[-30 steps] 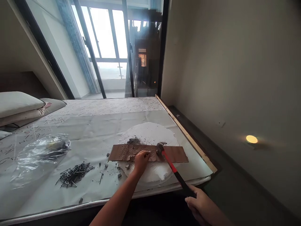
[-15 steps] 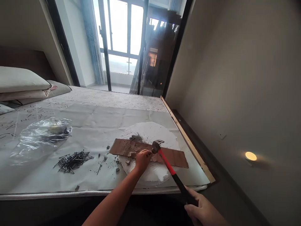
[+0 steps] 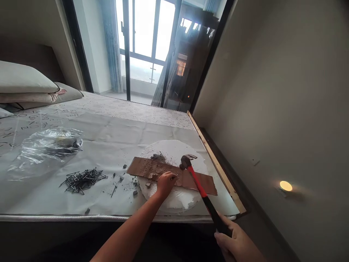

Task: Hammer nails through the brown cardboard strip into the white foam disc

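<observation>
My right hand (image 3: pixel 231 234) is wrapped around the black grip of a claw hammer (image 3: pixel 197 182) with a red shaft. The hammer's head is just right of and above my left hand (image 3: pixel 166 183), apart from it. My left hand's fingers are pinched together over a brown wooden strip (image 3: pixel 200 179); something small and dark shows at the fingertips, too small to make out. The strip has many small holes and grey crumbs on its left part. It lies across a round white slab (image 3: pixel 180 202). Left of the slab is a pile of nails (image 3: pixel 83 180).
Grey rubble chunks (image 3: pixel 135 193) and a single nail (image 3: pixel 113 191) lie on a grey sheet (image 3: pixel 114 138) over a mattress. A clear plastic bag (image 3: pixel 51 145) is at the left. A wooden rail (image 3: pixel 215 160) runs along the right edge, near the wall.
The hammer head has lifted slightly up and to the right, away from my left fingertips, where it was before. My left hand keeps its pinch over the strip. The camera view has tilted a little.
</observation>
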